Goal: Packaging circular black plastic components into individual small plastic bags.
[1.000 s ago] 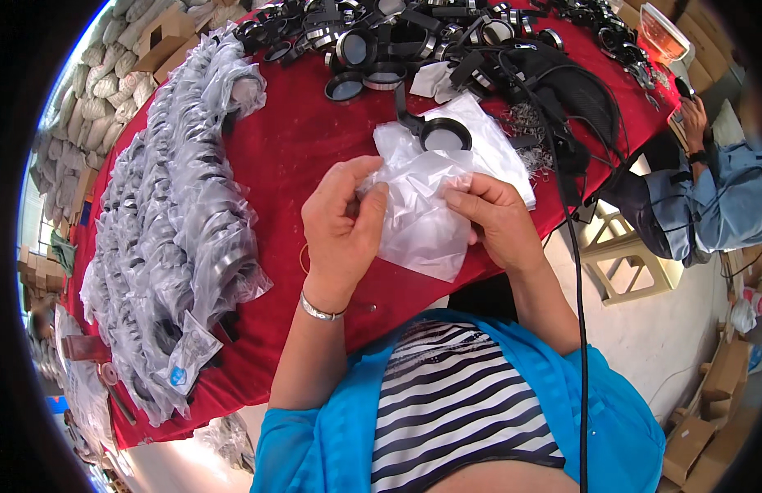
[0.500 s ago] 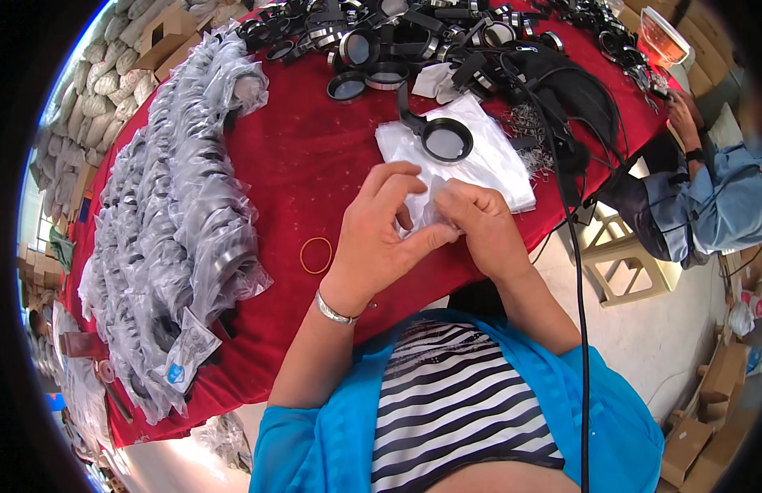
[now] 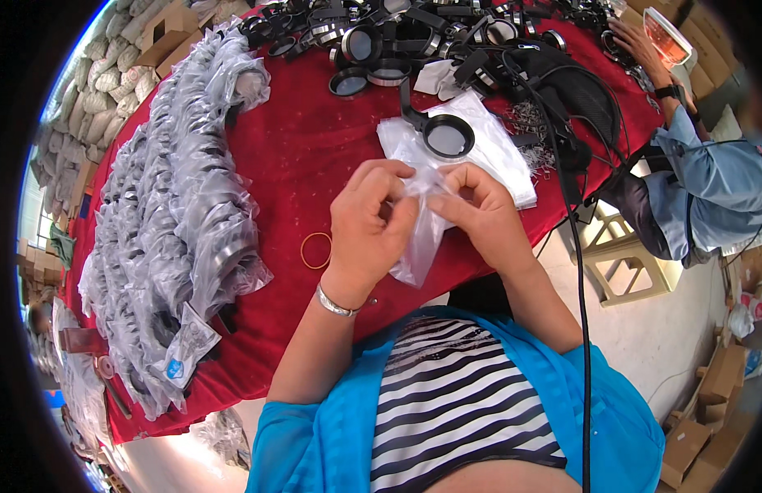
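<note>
Red tabletop [image 3: 299,148]: I see left hand [image 3: 371,223] and right hand [image 3: 484,215] pinching a bag [image 3: 419,248], a black ring [image 3: 425,127] just far, nearer the right.

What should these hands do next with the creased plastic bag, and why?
Probably ease the plastic bag open: the left hand and the right hand both pinch its upper part, and it looks gathered and creased between them, while the round black-rimmed piece lies unwrapped on the white plastic stack just beyond.
</note>
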Demonstrator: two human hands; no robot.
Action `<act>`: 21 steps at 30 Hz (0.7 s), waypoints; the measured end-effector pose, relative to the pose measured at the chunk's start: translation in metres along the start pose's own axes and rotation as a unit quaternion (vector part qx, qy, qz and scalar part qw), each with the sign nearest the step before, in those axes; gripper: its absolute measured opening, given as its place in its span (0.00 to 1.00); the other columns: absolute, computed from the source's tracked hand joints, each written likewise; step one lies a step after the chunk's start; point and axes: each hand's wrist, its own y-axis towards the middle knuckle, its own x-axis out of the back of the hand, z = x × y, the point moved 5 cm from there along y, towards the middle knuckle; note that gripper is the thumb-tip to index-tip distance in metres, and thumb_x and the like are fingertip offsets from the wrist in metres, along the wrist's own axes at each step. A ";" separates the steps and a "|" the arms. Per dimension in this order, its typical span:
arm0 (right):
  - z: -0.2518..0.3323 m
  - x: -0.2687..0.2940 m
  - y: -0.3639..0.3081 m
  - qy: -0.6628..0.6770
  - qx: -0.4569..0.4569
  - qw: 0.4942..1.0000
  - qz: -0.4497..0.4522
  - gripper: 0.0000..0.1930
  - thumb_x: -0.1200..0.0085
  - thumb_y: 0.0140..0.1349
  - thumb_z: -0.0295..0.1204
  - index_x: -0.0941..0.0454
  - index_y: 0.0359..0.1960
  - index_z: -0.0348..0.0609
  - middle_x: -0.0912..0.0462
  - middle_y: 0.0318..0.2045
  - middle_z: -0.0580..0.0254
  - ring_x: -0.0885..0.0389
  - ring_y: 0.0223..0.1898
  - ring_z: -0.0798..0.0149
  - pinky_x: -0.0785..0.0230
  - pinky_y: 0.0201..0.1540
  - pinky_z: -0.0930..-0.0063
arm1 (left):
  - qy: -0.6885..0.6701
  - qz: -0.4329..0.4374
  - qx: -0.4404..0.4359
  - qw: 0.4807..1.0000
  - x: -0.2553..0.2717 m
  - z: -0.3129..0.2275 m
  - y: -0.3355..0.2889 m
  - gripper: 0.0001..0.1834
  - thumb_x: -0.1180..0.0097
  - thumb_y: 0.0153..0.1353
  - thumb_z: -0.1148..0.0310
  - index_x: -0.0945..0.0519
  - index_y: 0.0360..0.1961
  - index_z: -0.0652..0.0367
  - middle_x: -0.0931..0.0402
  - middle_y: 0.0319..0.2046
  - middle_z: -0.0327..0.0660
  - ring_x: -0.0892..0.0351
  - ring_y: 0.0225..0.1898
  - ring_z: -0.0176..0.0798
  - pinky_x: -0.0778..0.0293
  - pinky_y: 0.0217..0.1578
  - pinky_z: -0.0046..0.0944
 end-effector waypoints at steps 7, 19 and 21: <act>0.014 0.023 0.007 -0.276 0.087 0.950 -0.122 0.04 0.47 0.54 0.23 0.28 0.30 0.38 0.25 0.20 0.62 0.26 0.25 0.74 0.35 0.27 0.79 | -0.050 0.026 -0.075 0.996 -0.001 -0.025 -0.004 0.07 0.47 0.45 0.83 0.32 0.21 0.62 0.23 0.31 0.45 0.27 0.22 0.36 0.31 0.24 0.31; 0.000 0.082 0.015 0.389 -0.062 0.912 -0.112 0.09 0.51 0.57 0.17 0.28 0.37 0.45 0.24 0.28 0.69 0.26 0.23 0.74 0.39 0.17 0.87 | 0.398 0.020 0.003 0.917 0.028 0.050 0.082 0.04 0.47 0.51 0.74 0.28 0.26 0.64 0.27 0.27 0.50 0.27 0.30 0.56 0.31 0.31 0.48; 0.001 0.079 0.016 0.330 -0.053 0.937 -0.098 0.10 0.52 0.57 0.16 0.28 0.38 0.45 0.27 0.26 0.72 0.26 0.23 0.74 0.37 0.18 0.86 | 0.343 0.013 -0.074 0.936 0.030 0.081 0.106 0.05 0.48 0.52 0.74 0.27 0.29 0.64 0.26 0.31 0.51 0.26 0.34 0.55 0.29 0.36 0.49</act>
